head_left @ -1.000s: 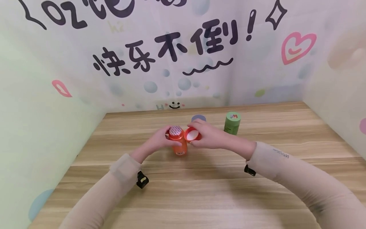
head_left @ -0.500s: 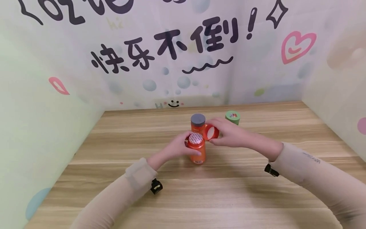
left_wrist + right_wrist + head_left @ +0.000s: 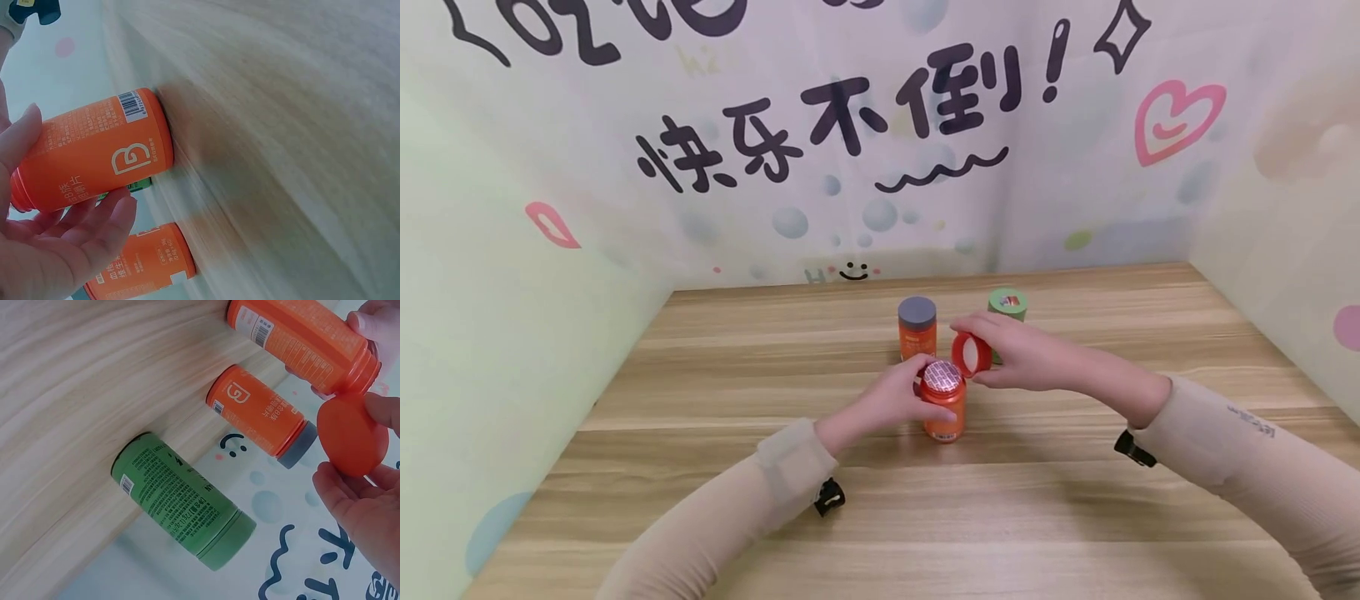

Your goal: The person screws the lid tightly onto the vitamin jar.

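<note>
My left hand (image 3: 904, 395) grips an orange bottle (image 3: 947, 418) whose mouth is covered by a patterned silvery seal (image 3: 942, 377). In the left wrist view, thumb and fingers wrap the neck end of that bottle (image 3: 94, 150), and its base is at the tabletop. My right hand (image 3: 1037, 352) pinches a round red-orange cap (image 3: 972, 355), tilted so its white inside faces left. The right wrist view shows the smooth outer top of the cap (image 3: 353, 434) held right beside the bottle's neck.
Behind my left hand stands a second orange bottle with a grey lid (image 3: 917, 313). A green bottle (image 3: 1007, 302) stands farther right, partly hidden by my right hand. The wooden table (image 3: 760, 350) ends at a printed cloth wall (image 3: 925, 233).
Both hands have moved to the right with the orange bottle and the cap. The cap has turned more upright, and the grey-lidded bottle behind has come into view.
</note>
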`<state>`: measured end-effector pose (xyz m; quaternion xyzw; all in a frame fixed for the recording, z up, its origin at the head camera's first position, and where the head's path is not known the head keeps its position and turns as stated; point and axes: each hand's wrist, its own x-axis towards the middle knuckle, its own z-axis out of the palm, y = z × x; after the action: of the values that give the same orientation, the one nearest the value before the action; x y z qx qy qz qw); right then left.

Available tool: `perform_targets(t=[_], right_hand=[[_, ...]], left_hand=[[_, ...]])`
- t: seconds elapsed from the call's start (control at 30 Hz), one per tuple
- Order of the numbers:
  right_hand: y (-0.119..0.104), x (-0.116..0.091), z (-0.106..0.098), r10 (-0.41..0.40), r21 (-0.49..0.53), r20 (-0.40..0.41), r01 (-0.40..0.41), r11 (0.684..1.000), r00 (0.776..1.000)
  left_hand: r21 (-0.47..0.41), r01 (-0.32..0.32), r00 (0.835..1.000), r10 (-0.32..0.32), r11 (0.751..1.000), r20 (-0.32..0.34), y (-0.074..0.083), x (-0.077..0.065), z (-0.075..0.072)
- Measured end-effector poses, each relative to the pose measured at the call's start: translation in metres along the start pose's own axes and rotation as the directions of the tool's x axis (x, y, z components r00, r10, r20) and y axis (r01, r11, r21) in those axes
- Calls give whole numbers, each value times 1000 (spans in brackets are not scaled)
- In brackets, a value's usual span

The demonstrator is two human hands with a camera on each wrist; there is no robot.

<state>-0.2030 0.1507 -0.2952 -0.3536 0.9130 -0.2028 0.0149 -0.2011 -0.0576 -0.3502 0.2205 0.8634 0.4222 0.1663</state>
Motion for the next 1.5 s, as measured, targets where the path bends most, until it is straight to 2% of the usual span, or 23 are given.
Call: perform_targets(t=[0.47, 0.67, 0.8, 0.9, 1.03, 1.1, 1.5], right_hand=[[-5, -3, -4, -21, 5, 21, 21, 1000, 1000], [-8, 0, -3, -100, -8, 32, 101, 995, 994], [-12, 4, -4, -122, 30, 66, 120, 992, 990], [-13, 8, -4, -186, 42, 80, 183, 982, 979], [-12, 11, -2, -329, 12, 90, 329, 944, 940], [-11, 12, -2, -360, 2, 102, 362, 932, 927], [-13, 15, -2, -343, 10, 198, 348, 938, 918]], left_hand=[[-3, 3, 1000, -3, 1000, 1, 0, 0, 4], [27, 2, 1000, -2, 1000, -6, -2, 2, 5], [-6, -3, 1000, 3, 1000, 6, -4, 3, 6], [-45, -9, 1000, 10, 999, 17, -5, 3, 6], [-77, -13, 999, 15, 997, 32, -6, 4, 6], [-82, -19, 999, 22, 996, 38, -6, 4, 6], [-68, -42, 999, 44, 997, 27, -5, 3, 5]])
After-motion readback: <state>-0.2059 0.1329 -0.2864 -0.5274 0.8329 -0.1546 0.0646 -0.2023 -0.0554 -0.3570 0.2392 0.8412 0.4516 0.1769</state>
